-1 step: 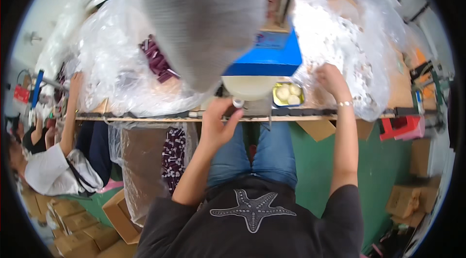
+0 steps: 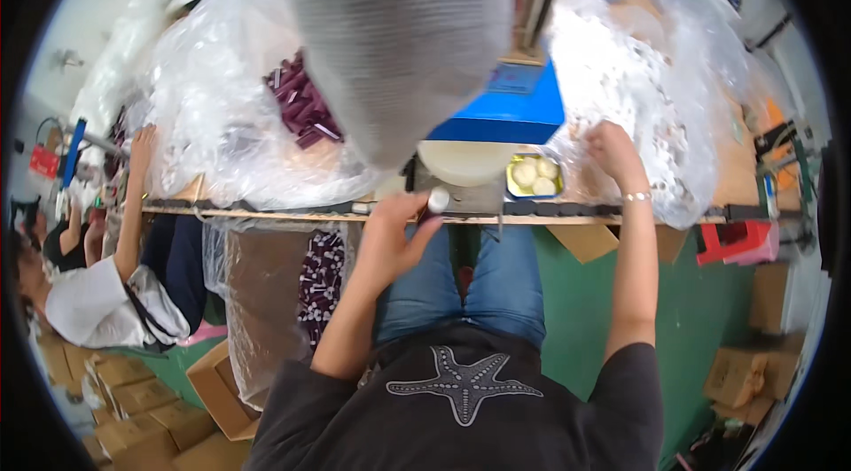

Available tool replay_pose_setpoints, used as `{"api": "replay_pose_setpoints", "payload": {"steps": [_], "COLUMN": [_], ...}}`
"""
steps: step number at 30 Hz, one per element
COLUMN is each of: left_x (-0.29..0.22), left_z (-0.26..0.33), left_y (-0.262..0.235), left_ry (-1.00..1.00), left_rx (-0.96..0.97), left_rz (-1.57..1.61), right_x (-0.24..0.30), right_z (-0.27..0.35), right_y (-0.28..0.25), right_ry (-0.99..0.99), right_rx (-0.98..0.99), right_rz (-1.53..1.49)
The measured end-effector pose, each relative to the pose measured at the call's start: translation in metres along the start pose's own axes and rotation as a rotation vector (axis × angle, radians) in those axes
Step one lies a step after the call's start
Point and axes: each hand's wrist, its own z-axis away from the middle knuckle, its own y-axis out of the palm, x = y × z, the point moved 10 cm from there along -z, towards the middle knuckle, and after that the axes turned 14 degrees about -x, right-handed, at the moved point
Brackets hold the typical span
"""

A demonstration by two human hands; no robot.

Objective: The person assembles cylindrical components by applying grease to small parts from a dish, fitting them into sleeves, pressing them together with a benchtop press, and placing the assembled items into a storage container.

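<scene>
At the table's front edge my left hand [image 2: 392, 236] is closed around a small dark purple tube with a white round end [image 2: 438, 199]. The white end faces up, and the fingers cover most of the tube. Just above it are a pale round disc [image 2: 465, 163] and a blue box-shaped machine housing [image 2: 507, 108]. My right hand [image 2: 615, 152] is at the near left side of a heap of small white parts [image 2: 612, 81], its fingers curled together. Whatever those fingers may hold is hidden.
Purple tubes [image 2: 301, 103] lie on clear plastic sheeting at left. A grey plastic-wrapped bulk [image 2: 399, 37] hangs over the middle. Between my hands sits a small tin [image 2: 535, 177] with pale round lumps. A bag of finished-looking purple-and-white pieces [image 2: 321, 285] is below the table; another person [image 2: 97, 307] sits left.
The view has shifted slightly, moving the table things a little to the right. In my left hand the tube's white end shows larger, and some of its purple body is visible.
</scene>
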Motion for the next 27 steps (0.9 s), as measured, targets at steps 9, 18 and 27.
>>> {"api": "replay_pose_setpoints", "payload": {"steps": [9,18,27], "left_x": [0.119,0.1,0.098], "left_z": [0.098,-0.074,-0.066], "left_y": [-0.156,-0.083,-0.101], "left_ry": [-0.349,0.622,0.355], "left_rx": [0.44,-0.135,-0.319], "left_rz": [-0.946,-0.75,-0.528], "right_x": [0.014,0.183,0.182], "right_z": [0.023,0.057,0.068], "right_y": [-0.037,-0.015,0.013], "right_ry": [0.129,-0.079,0.016], "right_rx": [-0.273,-0.376,-0.231], "right_rz": [-0.278,-0.768,-0.812]}}
